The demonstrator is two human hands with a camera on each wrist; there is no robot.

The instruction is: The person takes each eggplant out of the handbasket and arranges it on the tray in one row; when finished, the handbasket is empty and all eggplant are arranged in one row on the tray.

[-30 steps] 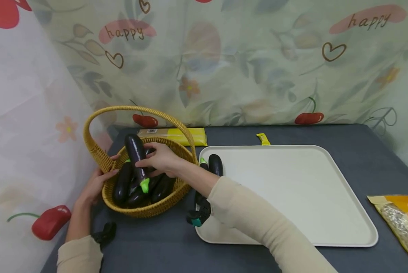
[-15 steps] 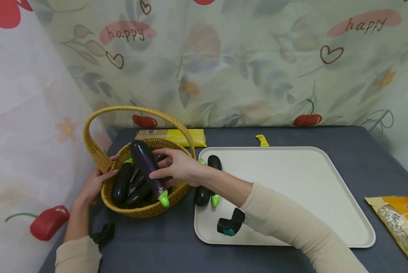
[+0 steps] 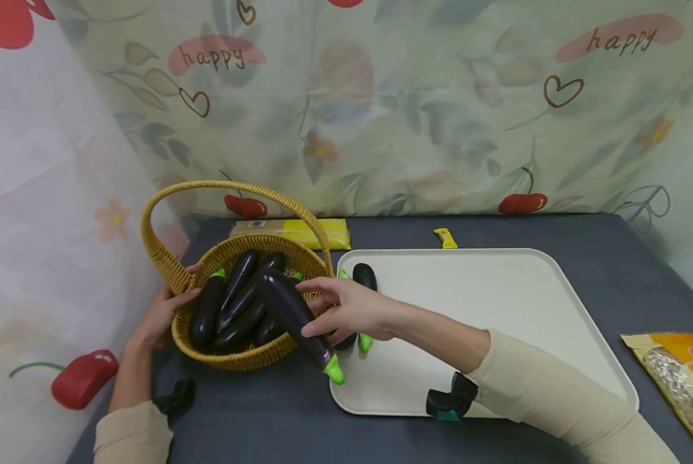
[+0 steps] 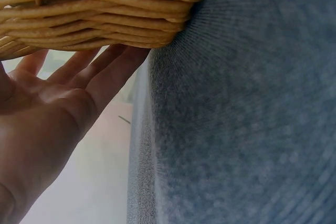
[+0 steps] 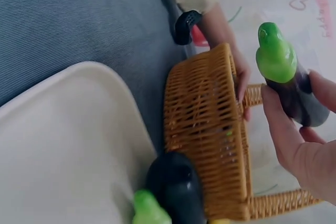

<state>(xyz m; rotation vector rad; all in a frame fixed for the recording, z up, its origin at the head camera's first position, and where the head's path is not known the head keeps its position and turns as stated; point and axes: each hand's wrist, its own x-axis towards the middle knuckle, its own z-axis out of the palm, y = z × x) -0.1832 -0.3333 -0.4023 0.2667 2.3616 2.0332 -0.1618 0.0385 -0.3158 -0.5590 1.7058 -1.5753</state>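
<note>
A dark purple eggplant [image 3: 285, 299] with a bright green stem end is pinched between the thumb and fingers of my right hand [image 3: 354, 312]. It slants above the right rim of a woven basket [image 3: 236, 362], its green end over the left edge of a white tray [image 3: 485, 328]. Several more eggplants [image 3: 209, 309] lie inside the basket. My left hand [image 3: 157, 316] grips the basket's left side at the foot of its handle. In the left wrist view, that hand's fingers [image 4: 110, 69] reach up against the wickerwork. On the tray's left end lie other eggplants [image 3: 365, 276], partly hidden behind my right hand.
Behind the basket lies a yellow packet [image 3: 329, 233]. A small yellow wrapper [image 3: 445, 238] is beyond the tray's back edge, and an orange and silver bag [image 3: 679, 367] lies at the right. A printed curtain [image 3: 381, 129] hangs along the back.
My right hand has carried the eggplant up out of the basket, rightward and toward me to the tray's edge. My left hand stays at the basket.
</note>
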